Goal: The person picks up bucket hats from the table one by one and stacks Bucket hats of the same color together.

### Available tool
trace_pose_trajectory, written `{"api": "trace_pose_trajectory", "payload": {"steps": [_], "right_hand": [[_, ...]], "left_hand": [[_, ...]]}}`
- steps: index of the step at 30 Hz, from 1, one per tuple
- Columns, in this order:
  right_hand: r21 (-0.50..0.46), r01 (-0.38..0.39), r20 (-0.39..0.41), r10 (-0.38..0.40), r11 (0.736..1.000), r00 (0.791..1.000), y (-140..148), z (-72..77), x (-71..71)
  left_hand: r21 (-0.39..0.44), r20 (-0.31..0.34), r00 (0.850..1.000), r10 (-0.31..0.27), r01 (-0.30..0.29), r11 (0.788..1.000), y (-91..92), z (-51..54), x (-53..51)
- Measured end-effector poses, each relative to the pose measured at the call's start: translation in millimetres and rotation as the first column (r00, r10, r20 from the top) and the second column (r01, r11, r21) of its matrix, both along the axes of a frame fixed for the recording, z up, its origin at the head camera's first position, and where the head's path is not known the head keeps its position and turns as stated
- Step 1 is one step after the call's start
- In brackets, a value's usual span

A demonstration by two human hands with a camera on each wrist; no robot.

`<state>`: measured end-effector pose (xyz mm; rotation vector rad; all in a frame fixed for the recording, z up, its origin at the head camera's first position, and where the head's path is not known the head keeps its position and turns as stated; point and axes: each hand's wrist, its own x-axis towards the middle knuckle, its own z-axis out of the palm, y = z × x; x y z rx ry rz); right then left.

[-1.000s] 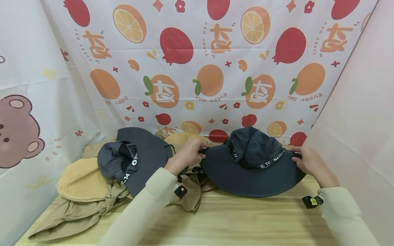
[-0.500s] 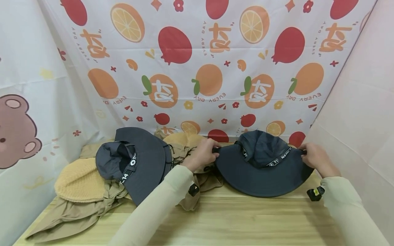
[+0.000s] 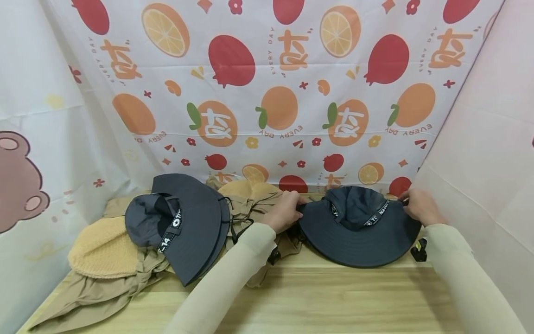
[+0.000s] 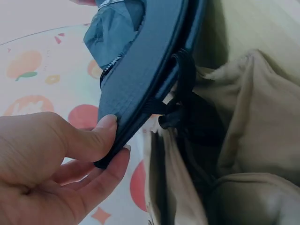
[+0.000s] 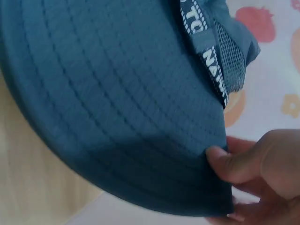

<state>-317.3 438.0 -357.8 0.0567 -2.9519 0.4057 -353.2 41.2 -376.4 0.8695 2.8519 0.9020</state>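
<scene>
At the right of the head view, a dark navy wide-brimmed sun hat [image 3: 360, 241] has its brim toward me and its crown behind. My left hand [image 3: 285, 212] pinches the brim's left end between thumb and fingers. The brim's edge looks layered in the left wrist view, and a black strap [image 4: 185, 75] hangs under it. At the brim's right end, my right hand [image 3: 423, 208] pinches the fabric. A lettered band [image 5: 206, 51] runs round the crown. I cannot tell whether the hat's underside touches the wooden table [image 3: 333, 297].
Left of my left hand lies another dark sun hat [image 3: 200, 227], brim tilted up, over khaki hats with neck flaps [image 3: 92, 297] and a yellow knitted piece [image 3: 104, 250]. More khaki cloth [image 4: 267, 126] sits beside the held brim. Fruit-printed cloth [image 3: 275, 55] backs the table; a pale wall [image 3: 492, 153] stands right.
Both hands have carried the navy hat rightward and then lower, with its crown now sitting further down against the backdrop. The camera view has shifted slightly. Both pinches on the brim stay.
</scene>
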Motion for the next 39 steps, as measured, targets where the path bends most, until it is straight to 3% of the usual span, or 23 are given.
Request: {"api": "trace_pose_trajectory", "payload": {"steps": [4, 8, 12, 16, 20, 25, 29, 33, 39], "right_hand": [[-0.017, -0.043, 0.032, 0.044, 0.999, 0.999, 8.5, -10.7, -7.1], [-0.039, -0.031, 0.100, 0.035, 0.999, 0.994, 15.2, -22.2, -10.8], [-0.036, -0.018, 0.208, 0.026, 0.999, 0.978, 17.8, -31.2, -13.8], [0.018, -0.061, 0.281, 0.053, 0.998, 0.958, 16.2, -33.4, -14.8], [0.058, -0.116, 0.338, 0.090, 0.992, 0.937, 10.6, -30.7, -10.5], [0.039, -0.174, 0.408, 0.143, 0.984, 0.902, -8.9, -26.3, -2.8], [0.013, -0.181, 0.500, 0.150, 0.983, 0.853, -29.0, -24.7, 3.1], [-0.021, -0.130, 0.572, 0.118, 0.991, 0.811, -43.0, -25.7, 9.6], [-0.009, -0.065, 0.589, 0.057, 0.998, 0.806, -53.2, -27.8, 13.1]], "left_hand": [[0.003, -0.013, 1.000, -0.002, 0.003, 1.000, 0.6, -4.3, -2.4], [0.004, -0.026, 1.000, 0.000, 0.000, 1.000, 2.0, -8.1, -3.9], [-0.008, -0.026, 1.000, -0.010, 0.010, 1.000, 4.9, -10.6, -3.7], [-0.023, -0.036, 0.999, -0.010, 0.009, 1.000, 7.9, -12.3, -3.5], [-0.039, -0.051, 0.999, -0.003, 0.001, 0.999, 11.2, -13.8, -4.0], [-0.055, -0.057, 0.998, 0.012, -0.016, 0.998, 15.7, -13.2, -4.8], [-0.074, -0.069, 0.997, 0.033, -0.039, 0.996, 20.5, -13.2, -5.3], [-0.113, -0.107, 0.993, 0.057, -0.069, 0.991, 26.9, -14.7, -5.1], [-0.147, -0.150, 0.984, 0.094, -0.117, 0.982, 37.4, -14.9, -6.5]]}}
